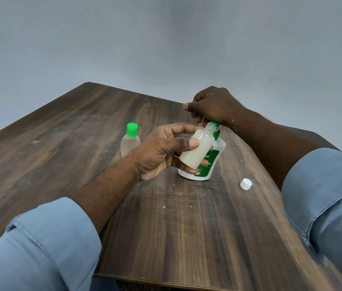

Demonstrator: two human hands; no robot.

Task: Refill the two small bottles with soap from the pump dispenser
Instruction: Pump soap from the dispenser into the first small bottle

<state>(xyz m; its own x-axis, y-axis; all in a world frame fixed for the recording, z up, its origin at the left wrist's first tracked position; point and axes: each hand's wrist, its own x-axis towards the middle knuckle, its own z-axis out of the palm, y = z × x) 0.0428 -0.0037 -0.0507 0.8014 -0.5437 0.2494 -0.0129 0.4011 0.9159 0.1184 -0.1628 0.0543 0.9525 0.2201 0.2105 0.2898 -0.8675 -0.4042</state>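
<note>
1. Left hand [161, 152]: fingers and thumb curled round small uncapped translucent plastic bottle [197, 149]. Thumb across the front, fingertips under the lower side. Held off the table, tilted, open neck pointing up and to the right.
2. Held bottle: filled with milky white liquid almost to the shoulder. Threaded neck just below the green nozzle of the pump.
3. Right hand [210, 106]: fingers curled down over green pump head [215, 123] of white plastic pump dispenser [214, 159] with green label. Knuckles uppermost, palm hidden. Pressing or merely gripping: not determinable.
4. Dispenser: standing on its base on dark wood-grain table [71, 143], in the right half, about midway between far and near edges. Partly hidden behind the held bottle.
5. Second small clear plastic bottle [130, 141] with green screw cap: upright on the table, left of the dispenser, just behind the left wrist. Cap on, fill level not readable.
6. White round plastic cap [246, 184]: lying alone close to the right edge, nearer the near edge than the dispenser, apart from it.
7. Pale specks [164, 206] scattered on the table round the dispenser and toward the near edge.
8. Rolled blue sleeves [39, 238] on both forearms. Plain grey wall [166, 38] beyond the far edge.
</note>
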